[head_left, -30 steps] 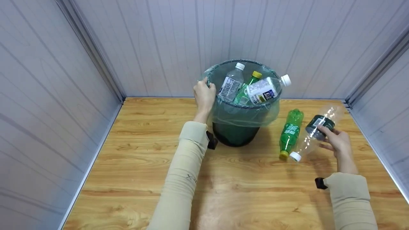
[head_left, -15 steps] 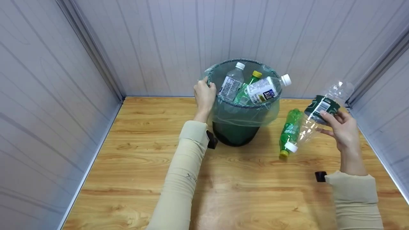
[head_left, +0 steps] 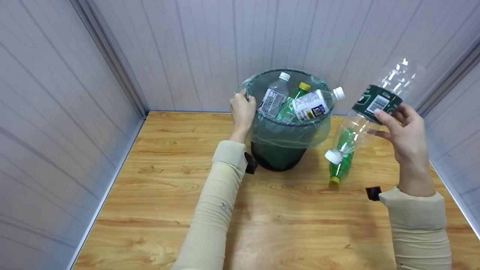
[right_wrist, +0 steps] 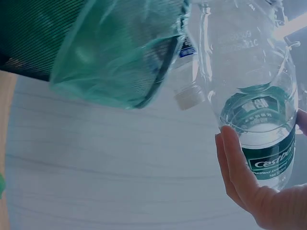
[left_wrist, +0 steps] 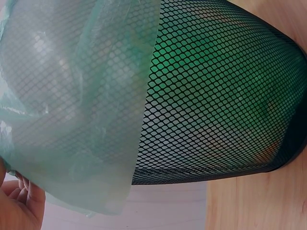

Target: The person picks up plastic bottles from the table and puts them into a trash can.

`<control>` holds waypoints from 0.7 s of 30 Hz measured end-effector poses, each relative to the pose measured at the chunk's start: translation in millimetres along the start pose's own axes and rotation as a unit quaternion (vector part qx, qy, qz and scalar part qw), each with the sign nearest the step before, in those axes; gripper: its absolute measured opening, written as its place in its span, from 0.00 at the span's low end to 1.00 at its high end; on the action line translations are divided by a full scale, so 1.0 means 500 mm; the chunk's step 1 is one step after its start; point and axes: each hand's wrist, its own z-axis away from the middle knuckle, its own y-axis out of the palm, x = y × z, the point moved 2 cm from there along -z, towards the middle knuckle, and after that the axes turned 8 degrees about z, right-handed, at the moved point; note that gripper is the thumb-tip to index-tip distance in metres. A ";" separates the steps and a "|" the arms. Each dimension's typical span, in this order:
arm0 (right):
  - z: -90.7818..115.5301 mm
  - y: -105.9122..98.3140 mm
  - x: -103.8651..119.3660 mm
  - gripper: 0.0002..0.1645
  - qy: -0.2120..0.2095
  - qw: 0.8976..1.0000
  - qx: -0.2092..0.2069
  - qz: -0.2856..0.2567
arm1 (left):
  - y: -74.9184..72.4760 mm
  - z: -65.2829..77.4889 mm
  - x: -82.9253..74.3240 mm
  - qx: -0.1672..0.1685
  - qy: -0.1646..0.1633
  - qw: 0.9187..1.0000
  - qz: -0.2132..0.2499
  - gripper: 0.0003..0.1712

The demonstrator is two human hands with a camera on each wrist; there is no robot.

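Observation:
My right hand point(head_left: 407, 131) grips a clear plastic bottle point(right_wrist: 252, 52) around its dark green label, lifted above the table and tilted with its white cap low and to the left. My left hand point(head_left: 243, 110) holds the left rim of a black mesh trash can point(left_wrist: 206, 96), its fingers curled over the thin green bag point(left_wrist: 96, 143) that lines it. Inside the can stand a clear bottle point(head_left: 276, 93) with a white cap and a green bottle point(head_left: 287, 109) with a yellow cap. Across them leans a white-labelled bottle point(head_left: 311, 105), its cap poking past the right rim.
Another green bottle point(head_left: 343, 165) with a yellow cap lies on the wooden table point(head_left: 168, 180) right of the can, partly seen through the held bottle. Pale panel walls point(head_left: 195, 56) close off the back and both sides.
My right hand has raised the clear bottle well up from near the table beside the green one. The left hand keeps its hold on the rim.

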 end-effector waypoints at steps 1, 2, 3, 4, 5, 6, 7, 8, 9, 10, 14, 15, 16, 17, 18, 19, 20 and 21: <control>-0.001 0.005 0.007 0.34 -0.002 1.000 -0.002 -0.003 | 0.001 0.000 -0.002 0.000 0.002 1.000 -0.002 0.21; -0.003 0.010 0.014 0.34 -0.005 1.000 -0.003 -0.005 | 0.001 -0.001 -0.003 -0.001 0.005 1.000 -0.003 0.20; -0.005 0.016 0.021 0.34 -0.008 1.000 -0.005 -0.006 | 0.001 -0.001 -0.004 -0.003 0.007 1.000 -0.005 0.20; -0.007 0.022 0.028 0.34 -0.011 1.000 -0.007 -0.005 | 0.001 -0.001 -0.005 -0.005 0.009 1.000 -0.007 0.20; -0.010 0.028 0.035 0.33 -0.014 1.000 -0.009 -0.007 | 0.001 -0.001 -0.007 -0.006 0.010 1.000 -0.009 0.20; -0.013 0.035 0.042 0.33 -0.017 1.000 -0.011 -0.007 | 0.001 -0.002 -0.007 -0.008 0.011 1.000 -0.011 0.20; -0.016 0.042 0.048 0.33 -0.018 1.000 -0.012 -0.010 | 0.001 -0.002 -0.008 -0.010 0.011 1.000 -0.013 0.20; -0.019 0.050 0.055 0.33 -0.023 1.000 -0.013 -0.013 | 0.001 -0.003 -0.008 -0.010 0.012 1.000 -0.015 0.20; -0.022 0.057 0.062 0.33 -0.027 0.999 -0.014 -0.017 | 0.001 -0.003 -0.009 -0.011 0.010 1.000 -0.016 0.20; -0.025 0.065 0.068 0.33 -0.033 0.999 -0.013 -0.022 | 0.001 -0.003 -0.009 -0.011 0.008 1.000 -0.017 0.20; -0.038 0.097 0.090 0.32 -0.052 0.998 -0.012 -0.038 | 0.001 0.000 -0.006 -0.009 0.002 1.000 -0.014 0.20; -0.042 0.105 0.094 0.32 -0.053 0.998 -0.012 -0.040 | 0.001 0.001 -0.005 -0.009 0.001 1.000 -0.012 0.20; -0.046 0.113 0.098 0.32 -0.054 0.998 -0.013 -0.040 | 0.001 0.002 -0.004 -0.008 0.001 1.000 -0.010 0.20; -0.050 0.121 0.102 0.32 -0.055 0.998 -0.015 -0.038 | 0.001 0.003 -0.004 -0.007 0.000 1.000 -0.007 0.20; -0.054 0.129 0.105 0.33 -0.056 0.998 -0.018 -0.035 | 0.001 0.004 -0.003 -0.007 -0.001 1.000 -0.005 0.20; -0.059 0.137 0.108 0.33 -0.056 0.998 -0.022 -0.033 | 0.001 0.005 -0.002 -0.006 -0.002 1.000 -0.003 0.20; -0.064 0.144 0.110 0.34 -0.054 0.998 -0.026 -0.029 | 0.002 0.006 -0.002 -0.005 -0.003 1.000 -0.001 0.20; -0.068 0.152 0.113 0.35 -0.053 0.998 -0.030 -0.025 | 0.002 0.006 -0.001 -0.005 -0.003 1.000 0.001 0.21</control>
